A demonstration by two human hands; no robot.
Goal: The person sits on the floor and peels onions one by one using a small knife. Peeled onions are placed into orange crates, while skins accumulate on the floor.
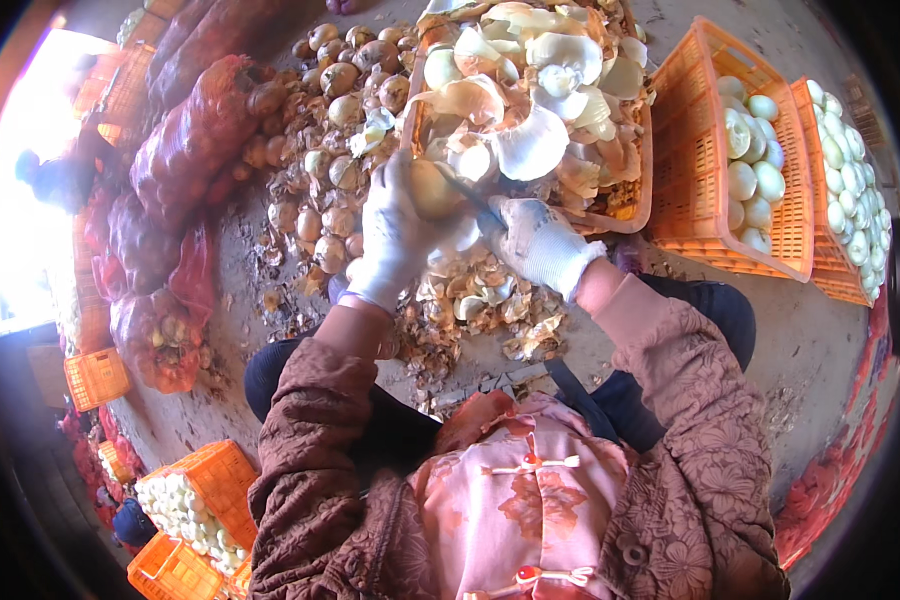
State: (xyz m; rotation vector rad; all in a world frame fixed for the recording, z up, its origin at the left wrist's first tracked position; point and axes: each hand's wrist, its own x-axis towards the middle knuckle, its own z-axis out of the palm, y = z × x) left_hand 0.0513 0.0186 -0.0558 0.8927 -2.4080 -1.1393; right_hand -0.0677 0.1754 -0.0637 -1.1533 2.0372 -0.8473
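My left hand (399, 225), in a white work glove, grips a yellow onion (430, 189) near the front rim of a crate. In my right hand (536, 236), also gloved and stained at the fingers, is a knife (466, 190) whose dark blade points up and left against the onion. The near side of that orange plastic crate (630, 223) shows beneath a heap of onion skins (531, 142). Unpeeled onions (345, 111) lie in a pile on the floor to the left. Whether the blade has cut into the onion, I cannot tell.
At right stand two orange crates of peeled onions (769, 181). Red mesh sacks of onions (195, 142) lie at left. Loose skins (487, 300) cover the floor between my knees. More filled crates (217, 480) stand at lower left, near a partly visible person (131, 523).
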